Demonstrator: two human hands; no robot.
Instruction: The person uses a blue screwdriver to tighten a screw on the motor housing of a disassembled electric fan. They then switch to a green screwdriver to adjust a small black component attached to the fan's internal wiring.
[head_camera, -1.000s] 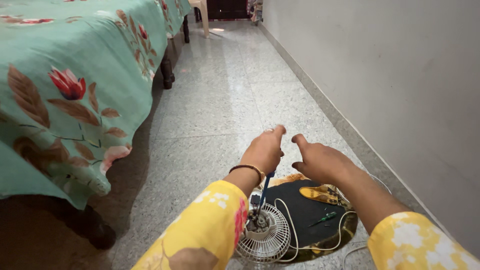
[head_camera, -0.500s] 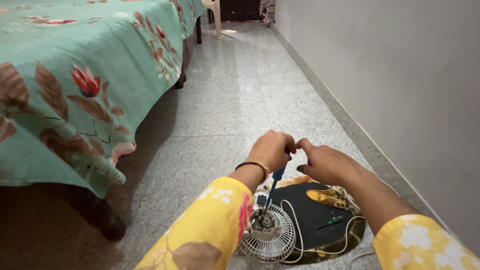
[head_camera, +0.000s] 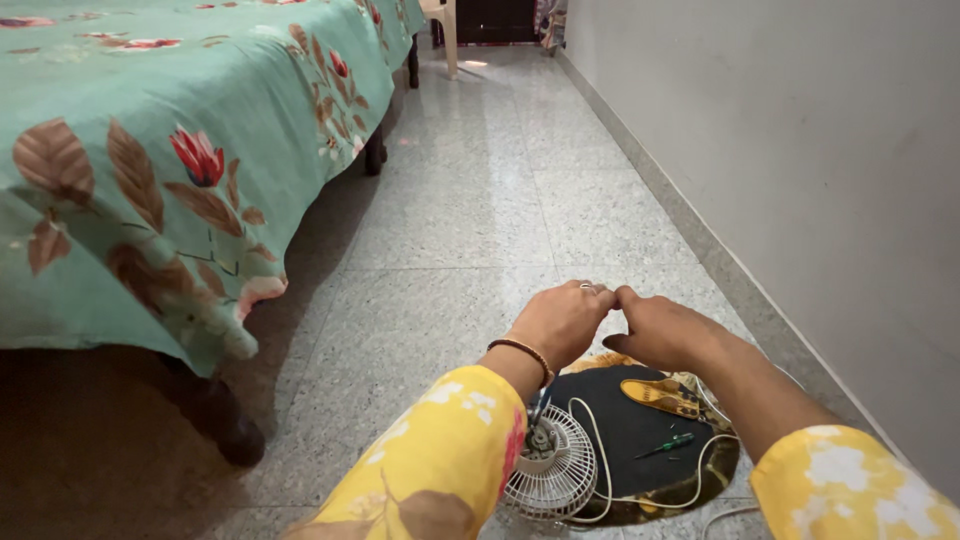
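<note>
My left hand (head_camera: 560, 322), with a dark bangle at the wrist, is closed over a blue-handled screwdriver (head_camera: 540, 408). Only a short piece of the tool shows below the wrist, pointing down at the hub of a small white fan (head_camera: 555, 472) lying grille-up on the floor. My right hand (head_camera: 665, 332) is curled beside the left, and their fingertips touch. Whatever is under the right palm is hidden. Both sleeves are yellow with a flower print.
The fan rests at the edge of a round black mat (head_camera: 630, 425) holding a yellow part (head_camera: 665, 395), a small green screwdriver (head_camera: 668, 445) and a white cable (head_camera: 600, 460). A bed with a green floral cover (head_camera: 180, 170) stands left, a grey wall (head_camera: 800, 150) right.
My hands have drawn together until the fingertips touch, staying above the fan. The view has shifted a little, so less of the screwdriver shows.
</note>
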